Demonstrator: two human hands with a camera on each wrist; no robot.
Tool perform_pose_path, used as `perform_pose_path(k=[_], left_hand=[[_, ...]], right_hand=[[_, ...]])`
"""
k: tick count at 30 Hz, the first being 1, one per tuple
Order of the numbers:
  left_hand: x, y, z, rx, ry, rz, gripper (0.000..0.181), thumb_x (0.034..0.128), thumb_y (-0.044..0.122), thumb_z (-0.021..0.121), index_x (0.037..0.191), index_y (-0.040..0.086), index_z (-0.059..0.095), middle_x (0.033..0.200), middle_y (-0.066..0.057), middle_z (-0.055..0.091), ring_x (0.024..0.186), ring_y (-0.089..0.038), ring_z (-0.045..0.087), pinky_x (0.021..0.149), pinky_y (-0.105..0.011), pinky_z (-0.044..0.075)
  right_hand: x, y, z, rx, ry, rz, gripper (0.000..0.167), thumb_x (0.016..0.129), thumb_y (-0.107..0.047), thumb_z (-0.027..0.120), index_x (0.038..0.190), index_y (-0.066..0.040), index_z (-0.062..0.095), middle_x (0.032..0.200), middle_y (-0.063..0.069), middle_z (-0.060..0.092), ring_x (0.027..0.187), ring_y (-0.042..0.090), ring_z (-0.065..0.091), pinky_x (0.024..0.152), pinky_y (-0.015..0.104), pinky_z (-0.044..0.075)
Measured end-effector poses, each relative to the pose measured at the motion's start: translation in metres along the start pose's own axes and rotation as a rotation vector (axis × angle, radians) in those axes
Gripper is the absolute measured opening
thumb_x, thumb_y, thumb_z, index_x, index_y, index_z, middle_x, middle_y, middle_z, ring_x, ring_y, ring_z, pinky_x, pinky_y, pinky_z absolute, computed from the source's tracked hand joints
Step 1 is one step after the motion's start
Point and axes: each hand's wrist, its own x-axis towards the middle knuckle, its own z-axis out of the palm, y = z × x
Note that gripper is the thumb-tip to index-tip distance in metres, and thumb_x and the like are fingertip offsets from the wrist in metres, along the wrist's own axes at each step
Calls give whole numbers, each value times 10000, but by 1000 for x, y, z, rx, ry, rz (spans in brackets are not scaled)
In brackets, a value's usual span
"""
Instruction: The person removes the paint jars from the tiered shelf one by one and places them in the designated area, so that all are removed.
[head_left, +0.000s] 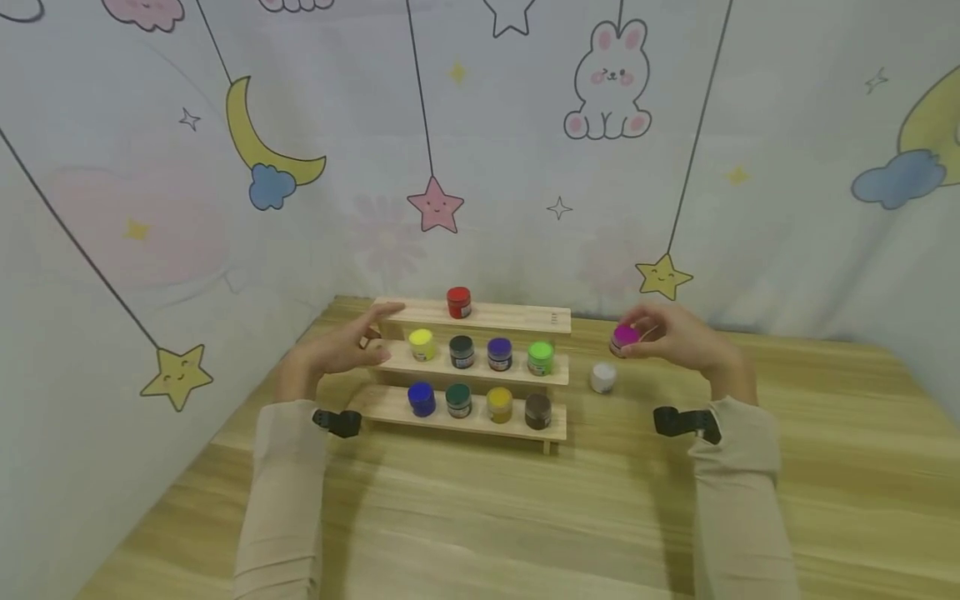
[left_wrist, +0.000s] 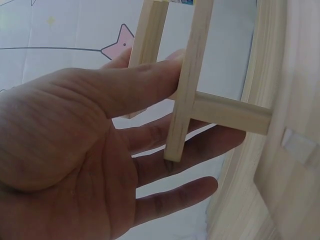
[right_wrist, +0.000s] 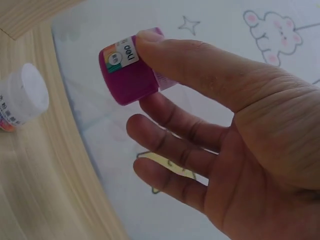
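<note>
My right hand [head_left: 678, 337] pinches a small magenta paint jar [head_left: 624, 341] between thumb and fingers, raised off the table to the right of a three-step wooden rack [head_left: 517, 317]. In the right wrist view the magenta jar [right_wrist: 127, 75] is tilted, its label showing, with the other fingers spread below. A white paint jar [head_left: 603, 378] stands on the table under that hand. At the rack's left end my left hand [head_left: 341, 343] holds the wood; in the left wrist view its thumb [left_wrist: 145, 82] presses the frame while fingers reach behind.
A red jar [head_left: 459, 302] sits alone on the top step. Yellow [head_left: 422, 344], black, purple and light green jars line the middle step. Blue [head_left: 422, 399], dark green, ochre and brown ones fill the bottom. A patterned curtain [head_left: 510, 167] hangs behind the wooden table [head_left: 465, 517].
</note>
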Motion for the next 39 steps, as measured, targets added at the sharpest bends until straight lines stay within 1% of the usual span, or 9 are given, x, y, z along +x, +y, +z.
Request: perform_pose_path(k=[5,10,14,17,19,24,28,32,39], left_hand=[[-1,1,0,-13,-7,-6,740,1017,122,591,1603,199,146,1578,-218,177,1262,-414,414,912,-514,469],[-1,1,-1,-16,-10,-13,735,1020,122,584,1603,202,145,1585,-216,164,1267,-416,409,923,-528,464],[-1,1,0,-20,-14,-14,738,1019,116,584,1605,200,143,1592,-217,153,1278,-423,404,928,-531,466],[0,1,-1,-6,-14,-3,739,1018,112,586,1603,190,142,1591,-220,153,1272,-425,410,924,-527,467],[0,0,-1,0,-15,-1,740,1018,112,587,1603,191,140,1590,-221,156,1272,-426,410,928,-535,464],[0,1,-1,11,-14,-5,740,1020,134,590,1602,200,137,1585,-219,172,1279,-429,412,940,-564,454],[-1,2,0,10,-12,-11,737,1022,143,587,1602,200,136,1583,-221,177,1282,-430,407,938,-563,455],[-2,3,0,-3,-12,-15,736,1023,133,584,1604,195,136,1586,-227,166,1286,-436,399,940,-565,453],[-2,4,-1,7,-11,-15,734,1022,133,584,1602,191,137,1590,-226,163,1296,-442,400,950,-574,447]], right_hand=[[-2,9,0,10,-47,6,370,890,-118,766,1192,15,599,1092,197,669,952,263,655,811,363,523],[-3,14,1,42,-100,37,387,911,-144,746,1225,11,582,1095,171,694,980,249,659,888,415,487],[-6,15,0,38,-151,89,431,921,-177,740,1270,-6,554,940,119,710,897,253,642,826,394,489],[-10,16,-1,28,-180,127,482,916,-207,748,1303,-27,523,844,83,665,810,253,590,734,366,493],[-11,17,-2,38,-199,140,488,916,-203,748,1308,-33,512,822,82,643,782,238,566,715,358,494],[-12,20,-3,46,-255,149,447,926,-154,727,1299,-44,508,848,132,651,768,232,556,701,350,490],[-12,21,-2,41,-291,154,438,933,-147,717,1300,-46,501,871,129,675,764,226,559,691,342,485],[-13,20,-2,53,-305,183,446,939,-139,705,1313,-51,479,838,110,664,721,206,545,659,326,472],[-14,24,-1,86,-320,250,441,941,-86,663,1324,-66,445,829,105,656,712,215,553,660,337,482]])
